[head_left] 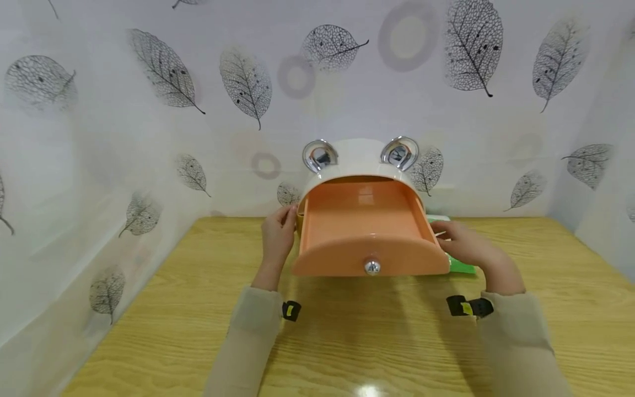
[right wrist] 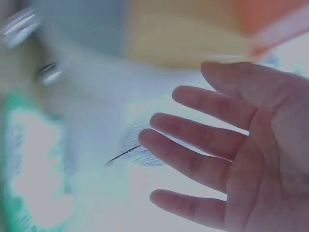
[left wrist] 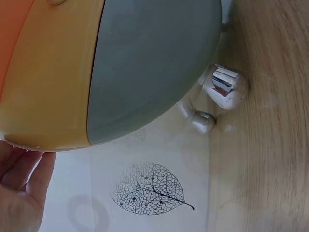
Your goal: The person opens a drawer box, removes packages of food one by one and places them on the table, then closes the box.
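Observation:
A small drawer cabinet with a rounded white case (head_left: 359, 154) and two chrome frog-like eyes stands on the table. Its orange top drawer (head_left: 367, 209) is pulled out, shows a bare inside, and has a round chrome knob (head_left: 372, 267). Below it, a yellow drawer (left wrist: 55, 82) and a blue-grey drawer (left wrist: 154, 53) are closed. My left hand (head_left: 279, 234) touches the case's left side with its fingertips, fingers fairly straight. On the other side, my right hand (right wrist: 246, 145) has its fingers spread and extended, its thumb close to the case's edge.
A green and white packet (head_left: 462, 267) lies on the table at the cabinet's right, partly hidden. Chrome feet (left wrist: 224, 87) hold the cabinet up from the wooden table (head_left: 163, 325). Leaf-patterned cloth (head_left: 248, 182) hangs behind and at both sides.

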A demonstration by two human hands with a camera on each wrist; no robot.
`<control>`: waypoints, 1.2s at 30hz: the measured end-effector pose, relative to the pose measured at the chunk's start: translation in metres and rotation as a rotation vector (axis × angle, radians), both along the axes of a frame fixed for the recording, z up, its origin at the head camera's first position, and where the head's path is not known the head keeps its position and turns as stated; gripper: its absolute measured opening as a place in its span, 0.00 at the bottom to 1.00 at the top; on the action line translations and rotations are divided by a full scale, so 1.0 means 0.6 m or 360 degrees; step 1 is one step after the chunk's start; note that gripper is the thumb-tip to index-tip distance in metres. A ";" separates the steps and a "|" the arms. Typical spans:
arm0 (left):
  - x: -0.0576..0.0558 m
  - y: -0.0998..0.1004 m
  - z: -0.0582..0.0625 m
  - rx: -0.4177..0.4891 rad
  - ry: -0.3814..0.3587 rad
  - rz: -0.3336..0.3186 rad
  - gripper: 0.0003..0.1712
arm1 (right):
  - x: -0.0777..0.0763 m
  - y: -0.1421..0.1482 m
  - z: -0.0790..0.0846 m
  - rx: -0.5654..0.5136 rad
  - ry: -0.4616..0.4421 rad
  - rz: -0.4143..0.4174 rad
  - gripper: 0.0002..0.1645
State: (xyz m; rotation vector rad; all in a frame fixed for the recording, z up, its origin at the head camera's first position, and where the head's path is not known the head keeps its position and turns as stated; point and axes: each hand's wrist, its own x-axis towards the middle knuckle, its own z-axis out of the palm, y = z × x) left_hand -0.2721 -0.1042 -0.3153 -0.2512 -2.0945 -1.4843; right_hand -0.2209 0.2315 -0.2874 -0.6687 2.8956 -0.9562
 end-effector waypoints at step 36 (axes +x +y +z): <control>-0.006 0.000 -0.003 0.0049 0.0014 -0.0039 0.13 | 0.171 -0.124 0.094 -0.0074 0.1033 0.0620 0.13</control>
